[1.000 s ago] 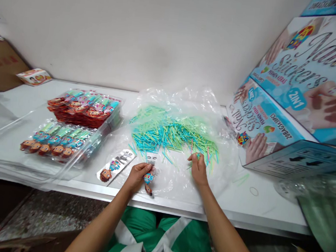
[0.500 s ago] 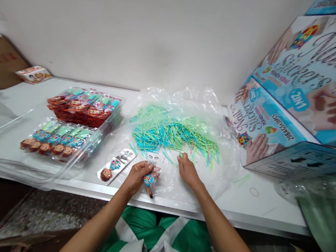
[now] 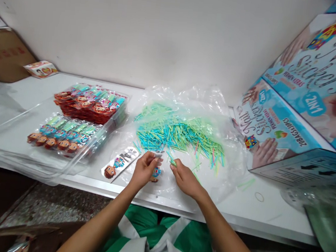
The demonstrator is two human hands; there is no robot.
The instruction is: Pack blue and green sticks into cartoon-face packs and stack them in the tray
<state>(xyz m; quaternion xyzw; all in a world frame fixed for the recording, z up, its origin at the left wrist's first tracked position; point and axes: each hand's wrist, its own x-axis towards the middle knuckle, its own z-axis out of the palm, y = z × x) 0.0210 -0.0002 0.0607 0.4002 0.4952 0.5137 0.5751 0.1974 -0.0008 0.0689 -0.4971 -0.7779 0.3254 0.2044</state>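
Note:
Pinched in my left hand [image 3: 144, 169] is a small printed packet [image 3: 156, 174], partly hidden by the fingers. My right hand [image 3: 185, 177] is closed on thin green and blue plastic sticks [image 3: 173, 162], held close to the packet's upper end. Behind both hands spreads a pile of blue and green sticks [image 3: 155, 137], with a few pink ones, lying on a crumpled clear plastic bag [image 3: 229, 163]. A flat packet with a cartoon head [image 3: 119, 163] lies on the table left of my left hand.
At left, a clear plastic tray [image 3: 62, 173] holds rows of filled packets [image 3: 62, 133] and a taller red stack [image 3: 87, 112]. Large Nail Stickers boxes [image 3: 294, 114] stand at right. A rubber band [image 3: 259, 197] lies on the white table [image 3: 222, 208]; a cardboard box [image 3: 7, 55] stands back left.
My left hand has shifted its grip up to the packet's upper end. My right hand has drawn toward it, away from the pile, with sticks in the fingers. The camera view has shifted slightly.

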